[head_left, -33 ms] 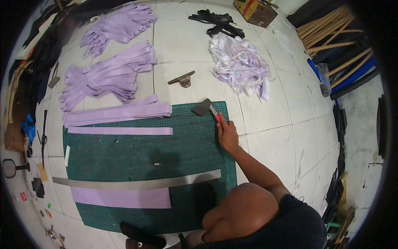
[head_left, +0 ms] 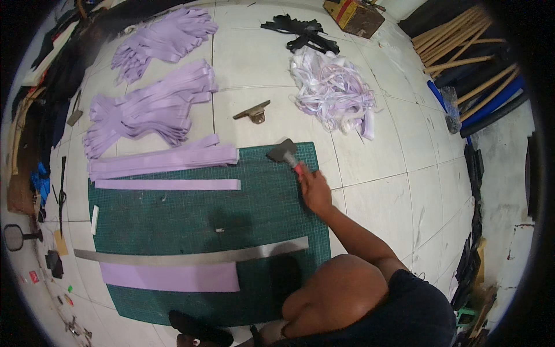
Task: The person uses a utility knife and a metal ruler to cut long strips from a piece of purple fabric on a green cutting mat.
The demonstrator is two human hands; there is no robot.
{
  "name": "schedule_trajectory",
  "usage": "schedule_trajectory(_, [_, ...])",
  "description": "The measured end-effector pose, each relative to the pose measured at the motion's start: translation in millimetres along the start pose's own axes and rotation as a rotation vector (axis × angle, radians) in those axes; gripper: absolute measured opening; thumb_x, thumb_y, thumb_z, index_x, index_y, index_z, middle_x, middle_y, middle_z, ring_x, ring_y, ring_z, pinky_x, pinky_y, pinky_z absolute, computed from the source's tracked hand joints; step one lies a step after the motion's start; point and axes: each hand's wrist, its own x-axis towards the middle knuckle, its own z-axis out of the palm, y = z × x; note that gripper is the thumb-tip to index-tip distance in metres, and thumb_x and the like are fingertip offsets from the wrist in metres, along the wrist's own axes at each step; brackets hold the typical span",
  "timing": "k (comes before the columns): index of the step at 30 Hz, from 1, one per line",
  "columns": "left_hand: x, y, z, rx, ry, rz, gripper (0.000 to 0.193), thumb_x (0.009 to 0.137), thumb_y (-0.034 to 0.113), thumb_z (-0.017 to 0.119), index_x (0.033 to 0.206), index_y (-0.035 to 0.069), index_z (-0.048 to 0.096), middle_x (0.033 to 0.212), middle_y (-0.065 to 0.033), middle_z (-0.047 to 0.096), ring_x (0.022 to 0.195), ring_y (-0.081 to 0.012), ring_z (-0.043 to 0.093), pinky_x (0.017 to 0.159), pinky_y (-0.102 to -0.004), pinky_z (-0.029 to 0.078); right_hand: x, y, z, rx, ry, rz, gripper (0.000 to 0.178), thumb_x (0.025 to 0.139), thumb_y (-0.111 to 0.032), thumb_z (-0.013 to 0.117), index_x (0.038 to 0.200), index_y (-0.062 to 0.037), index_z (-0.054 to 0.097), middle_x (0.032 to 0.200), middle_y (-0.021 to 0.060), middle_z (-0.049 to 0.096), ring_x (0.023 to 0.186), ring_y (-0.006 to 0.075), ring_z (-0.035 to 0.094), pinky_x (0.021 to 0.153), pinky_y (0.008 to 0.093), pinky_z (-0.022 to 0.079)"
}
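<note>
Near the far right corner of the green cutting mat (head_left: pixel 173 211), my right hand (head_left: pixel 317 192) is closed around a cutter knife (head_left: pixel 298 168) with a red handle and a grey blade end. The knife's tip is at a small dark grey flat piece (head_left: pixel 281 151), whose material I cannot tell. My left hand does not show. Across the near part of the mat lies a long steel ruler (head_left: pixel 231 255), along the far edge of a lilac fabric piece (head_left: pixel 173 277). A single lilac strip (head_left: pixel 167 184) and a stack of strips (head_left: pixel 165 163) lie at the mat's far left.
Two lilac strip bundles (head_left: pixel 147 110) (head_left: pixel 165 40) lie beyond the mat. A metal clip (head_left: pixel 252 112), a tangled white and lilac heap (head_left: pixel 335 89) and black strips (head_left: pixel 300 32) are on the tiles. Brown rolls (head_left: pixel 457 40) stand at the far right.
My right hand has shifted slightly, and the knife in it now looks blurred, its blade end at a different angle against the dark grey piece. The ruler and fabric stay in place.
</note>
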Motion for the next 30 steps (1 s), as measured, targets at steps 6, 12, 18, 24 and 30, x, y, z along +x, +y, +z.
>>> schedule_trajectory(6, [11, 7, -1, 0.011, -0.011, 0.019, 0.044, 0.082, 0.03, 0.076, 0.113, 0.001, 0.063, 0.114, -0.0218, 0.066, 0.11, -0.0395, 0.061, 0.093, -0.0491, 0.05, -5, -8, -5, -0.017, 0.005, 0.029, 0.048, 0.099, -0.024, 0.055, 0.146, -0.0224, 0.046, 0.092, 0.0184, 0.052, 0.083, 0.0367, 0.057, 0.071, 0.0482, 0.049])
schedule_trajectory(12, [7, 0, -6, 0.037, -0.004, 0.017, 0.044, 0.082, 0.03, 0.076, 0.113, 0.001, 0.063, 0.114, -0.022, 0.066, 0.111, -0.0399, 0.061, 0.092, -0.0491, 0.05, -27, -10, 11, 0.153, -0.03, -0.152, 0.046, 0.104, -0.039, 0.045, 0.144, -0.0154, 0.045, 0.092, 0.019, 0.058, 0.078, 0.0315, 0.062, 0.067, 0.0448, 0.05])
schedule_trajectory(18, [12, -25, -12, 0.049, -0.009, -0.011, 0.044, 0.082, 0.031, 0.076, 0.112, 0.001, 0.063, 0.114, -0.0222, 0.067, 0.111, -0.0403, 0.062, 0.092, -0.0491, 0.05, 10, 3, 3, 0.804, -0.456, 0.506, 0.059, 0.098, -0.061, 0.046, 0.125, -0.0085, 0.051, 0.078, 0.0094, 0.058, 0.053, 0.0182, 0.059, 0.049, 0.0346, 0.051])
schedule_trajectory(24, [19, -167, -156, 0.354, 0.156, 0.032, 0.045, 0.081, 0.031, 0.076, 0.111, 0.001, 0.063, 0.114, -0.0225, 0.067, 0.111, -0.0406, 0.062, 0.092, -0.0491, 0.05, 20, -3, 25, 1.023, -0.281, 0.443, 0.055, 0.097, -0.056, 0.053, 0.125, -0.0085, 0.049, 0.083, 0.0029, 0.054, 0.064, 0.0153, 0.051, 0.056, 0.0309, 0.047])
schedule_trajectory(30, [19, -21, -228, 0.345, 0.273, 0.284, 0.049, 0.083, 0.033, 0.075, 0.117, -0.001, 0.061, 0.111, -0.0214, 0.064, 0.105, -0.0375, 0.062, 0.093, -0.0438, 0.05, -66, -32, -23, 0.253, -0.434, -0.072, 0.039, 0.094, -0.03, 0.067, 0.117, -0.0025, 0.052, 0.096, 0.0118, 0.063, 0.089, 0.0254, 0.062, 0.082, 0.0378, 0.049])
